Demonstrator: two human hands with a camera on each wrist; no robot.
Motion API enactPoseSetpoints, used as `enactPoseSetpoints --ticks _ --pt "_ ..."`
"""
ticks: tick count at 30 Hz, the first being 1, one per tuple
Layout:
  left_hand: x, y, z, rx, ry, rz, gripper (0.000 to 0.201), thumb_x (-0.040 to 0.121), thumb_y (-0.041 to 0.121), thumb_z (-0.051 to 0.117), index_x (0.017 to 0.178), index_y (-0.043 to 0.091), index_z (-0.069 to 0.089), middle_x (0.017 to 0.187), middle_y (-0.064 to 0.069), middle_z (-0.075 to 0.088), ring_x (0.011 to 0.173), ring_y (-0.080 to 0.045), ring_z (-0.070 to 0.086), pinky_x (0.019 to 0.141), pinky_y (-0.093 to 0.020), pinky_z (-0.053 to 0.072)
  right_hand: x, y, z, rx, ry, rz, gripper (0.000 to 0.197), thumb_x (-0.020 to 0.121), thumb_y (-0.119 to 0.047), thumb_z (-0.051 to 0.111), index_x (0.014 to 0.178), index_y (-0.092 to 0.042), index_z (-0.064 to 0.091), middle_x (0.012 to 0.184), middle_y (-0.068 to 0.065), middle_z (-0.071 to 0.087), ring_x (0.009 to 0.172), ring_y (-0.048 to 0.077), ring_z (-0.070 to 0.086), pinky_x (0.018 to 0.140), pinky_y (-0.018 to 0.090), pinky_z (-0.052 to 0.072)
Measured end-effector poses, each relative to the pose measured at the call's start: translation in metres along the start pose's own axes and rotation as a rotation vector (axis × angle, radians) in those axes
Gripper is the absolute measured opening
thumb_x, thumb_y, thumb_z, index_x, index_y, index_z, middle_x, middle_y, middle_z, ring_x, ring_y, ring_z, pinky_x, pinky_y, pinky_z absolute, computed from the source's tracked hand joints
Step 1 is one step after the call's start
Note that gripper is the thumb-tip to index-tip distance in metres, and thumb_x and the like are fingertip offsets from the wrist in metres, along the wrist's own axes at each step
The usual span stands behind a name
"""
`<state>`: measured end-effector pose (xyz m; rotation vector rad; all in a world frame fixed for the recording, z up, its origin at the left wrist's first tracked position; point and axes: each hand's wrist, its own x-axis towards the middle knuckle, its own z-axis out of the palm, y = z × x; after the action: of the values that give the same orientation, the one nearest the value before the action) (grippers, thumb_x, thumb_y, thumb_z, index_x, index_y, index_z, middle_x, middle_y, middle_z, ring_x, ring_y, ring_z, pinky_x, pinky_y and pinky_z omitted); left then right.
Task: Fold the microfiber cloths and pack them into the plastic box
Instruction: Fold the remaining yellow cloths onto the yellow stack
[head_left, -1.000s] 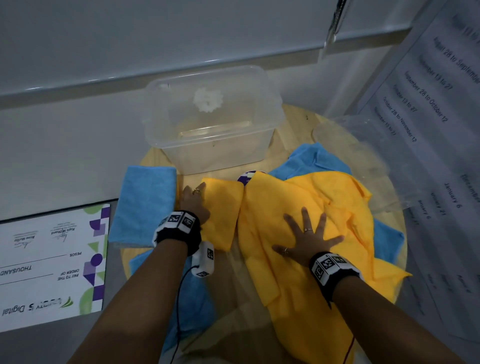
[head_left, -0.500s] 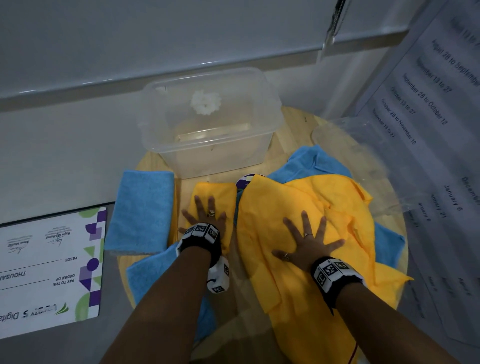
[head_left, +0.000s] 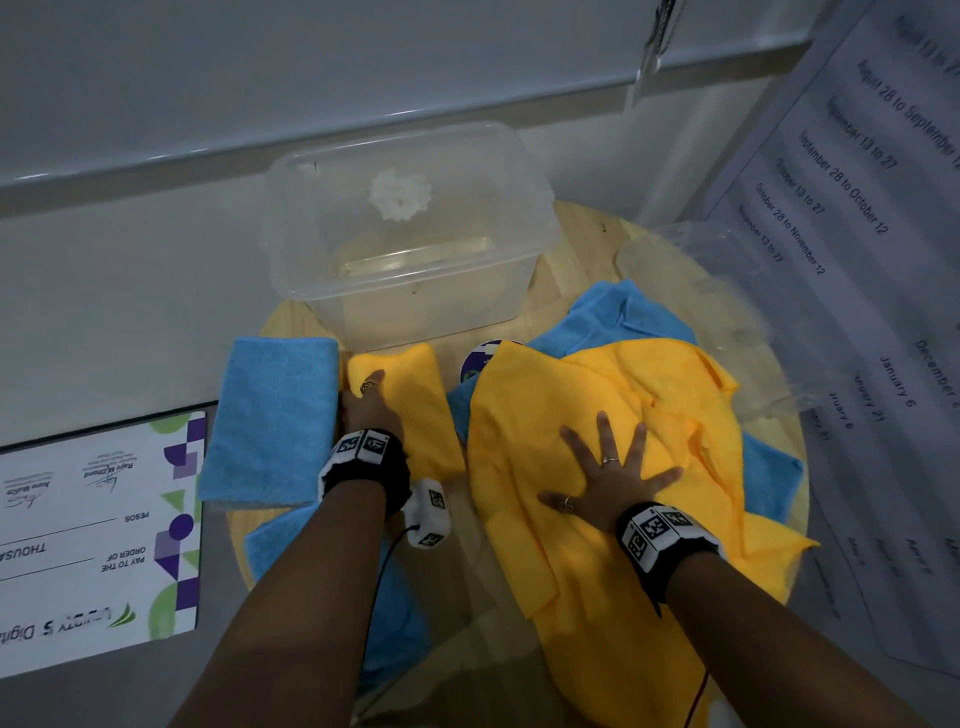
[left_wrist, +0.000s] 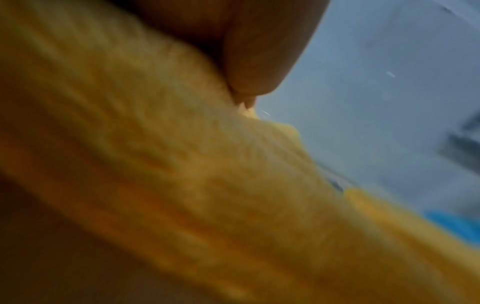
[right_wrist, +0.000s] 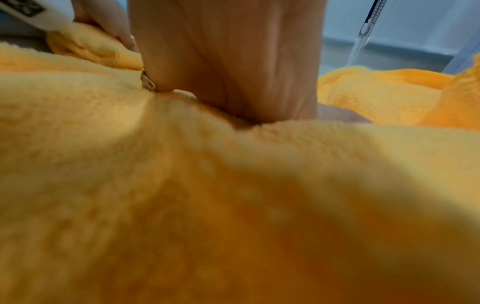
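On the round table (head_left: 576, 234), left hand (head_left: 370, 406) lies on the folded yellow cloth (head_left: 415, 395) at its left edge, fingers hidden, so can't tell if it grips. Right hand (head_left: 610, 478) is flat, fingers splayed, pressing the loose yellow cloth (head_left: 550, 395) on top of blue cloths (head_left: 618, 312). Clear box (head_left: 405, 234) sits behind, folded blue cloth (head_left: 270, 421) just left of the folded yellow one.
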<state>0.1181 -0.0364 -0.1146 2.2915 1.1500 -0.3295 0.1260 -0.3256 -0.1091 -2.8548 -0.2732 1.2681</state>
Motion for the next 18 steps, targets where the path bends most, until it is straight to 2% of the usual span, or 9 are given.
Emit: enactPoseSetpoints --ticks 2,4,6,9,12,14,15,16,18 --pt "-0.010 0.005 0.001 0.049 0.146 -0.021 0.052 0.097 0.030 0.044 0.144 0.018 0.025 0.147 -0.021 0.025 0.131 -0.041 0.033 0.107 -0.047 0.030 0.001 0.000 0.000 -0.002 0.007 -0.005 0.099 0.062 -0.090 0.039 0.134 -0.058 -0.022 0.146 -0.012 -0.042 0.132 0.037 -0.040 0.093 0.081 -0.006" --pt "-0.021 0.013 0.006 0.253 0.182 0.194 0.056 0.099 0.026 0.036 0.149 0.022 0.011 0.155 -0.019 0.008 0.141 -0.040 0.014 0.113 -0.049 0.019 0.002 0.000 0.001 -0.004 0.015 -0.008 0.099 0.062 -0.090 0.038 0.134 -0.058 -0.021 0.146 -0.012 -0.041 0.132 0.037 -0.040 0.093 0.081 -0.006" --pt "-0.024 0.013 0.018 0.427 0.075 0.390 0.058 0.100 0.024 0.030 0.149 0.028 -0.001 0.156 -0.014 -0.014 0.144 -0.037 -0.009 0.116 -0.050 0.006 0.001 0.001 0.001 -0.001 0.017 -0.007 0.099 0.062 -0.090 0.039 0.135 -0.057 -0.021 0.146 -0.011 -0.041 0.132 0.037 -0.040 0.093 0.080 -0.007" --pt "-0.026 0.010 0.027 0.505 -0.186 0.293 0.064 0.097 0.048 0.026 0.147 0.034 -0.012 0.154 -0.007 -0.027 0.142 -0.035 -0.019 0.116 -0.054 0.001 0.002 0.002 0.002 0.007 0.016 -0.008 0.100 0.061 -0.090 0.039 0.134 -0.058 -0.022 0.142 -0.013 -0.045 0.131 0.037 -0.042 0.092 0.080 -0.008" --pt "-0.031 0.009 0.028 0.634 -0.316 0.319 0.079 0.090 0.063 0.029 0.145 0.032 -0.020 0.151 -0.008 -0.032 0.141 -0.036 -0.022 0.113 -0.058 -0.002 0.004 0.002 0.002 0.004 0.024 -0.019 0.100 0.063 -0.089 0.040 0.135 -0.057 -0.022 0.143 -0.012 -0.044 0.132 0.037 -0.040 0.093 0.080 -0.008" --pt "-0.041 0.018 0.021 0.685 -0.305 0.391 0.074 0.093 0.057 0.031 0.148 0.027 -0.008 0.155 -0.009 -0.023 0.144 -0.035 -0.014 0.114 -0.057 0.005 0.002 0.002 0.003 0.002 0.051 -0.052 0.096 0.068 -0.084 0.043 0.137 -0.056 -0.018 0.148 -0.010 -0.038 0.135 0.038 -0.036 0.095 0.079 -0.006" --pt "-0.048 0.024 0.018 0.675 -0.274 0.450 0.065 0.096 0.051 0.030 0.149 0.022 0.006 0.157 -0.010 -0.011 0.145 -0.035 -0.003 0.114 -0.055 0.012 0.000 0.004 0.003 0.017 0.071 -0.079 0.092 0.072 -0.079 0.046 0.139 -0.055 -0.012 0.151 -0.011 -0.032 0.137 0.036 -0.031 0.097 0.077 -0.004" --pt "-0.057 0.031 0.016 0.627 -0.237 0.507 0.057 0.098 0.045 0.030 0.146 0.016 0.025 0.156 -0.012 0.007 0.142 -0.034 0.014 0.111 -0.051 0.023 -0.002 0.010 0.002 0.052 0.091 -0.110 0.084 0.077 -0.071 0.050 0.142 -0.054 -0.002 0.154 -0.012 -0.023 0.141 0.034 -0.024 0.100 0.075 -0.001" --pt "-0.080 0.040 0.016 0.486 -0.219 0.524 0.050 0.098 0.044 0.030 0.123 0.006 0.051 0.134 -0.014 0.043 0.120 -0.030 0.044 0.095 -0.042 0.042 -0.011 0.029 -0.003 0.243 0.192 -0.211 0.054 0.087 -0.052 0.054 0.137 -0.045 0.033 0.157 -0.007 0.011 0.146 0.028 0.004 0.106 0.062 0.011"
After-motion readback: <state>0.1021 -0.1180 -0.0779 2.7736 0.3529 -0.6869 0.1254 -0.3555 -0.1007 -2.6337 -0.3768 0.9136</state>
